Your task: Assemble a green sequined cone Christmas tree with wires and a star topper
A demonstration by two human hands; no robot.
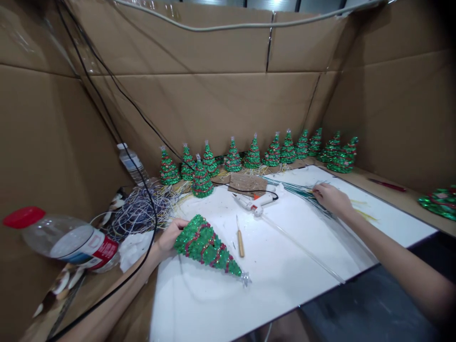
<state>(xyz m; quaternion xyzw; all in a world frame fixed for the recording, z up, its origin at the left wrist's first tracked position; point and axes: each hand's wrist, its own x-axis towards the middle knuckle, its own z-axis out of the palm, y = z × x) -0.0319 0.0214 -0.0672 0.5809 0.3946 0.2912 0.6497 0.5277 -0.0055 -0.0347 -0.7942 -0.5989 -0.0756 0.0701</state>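
Left hand (pixel 173 235): gripping tinsel tree (pixel 210 248) (star-tipped); right hand (pixel 329 197): fingers at thin wires (pixel 296 189); grip: cannot tell

Cool light coming from overhead, pale glow along top edge. White worktop (pixel 278 282) brightest; cardboard walls (pixel 213 104) duller, streaked with soft shadows. Grey shade beneath right forearm (pixel 384 249). Held tree (pixel 204 244) glittering. Upper right corner blacked out, wide lens stretching big bottle (pixel 83 247), fine detail soft.

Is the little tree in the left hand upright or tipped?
Tipped: the tree slants sideways in the left hand, its silver star pointing toward the picture's lower right.
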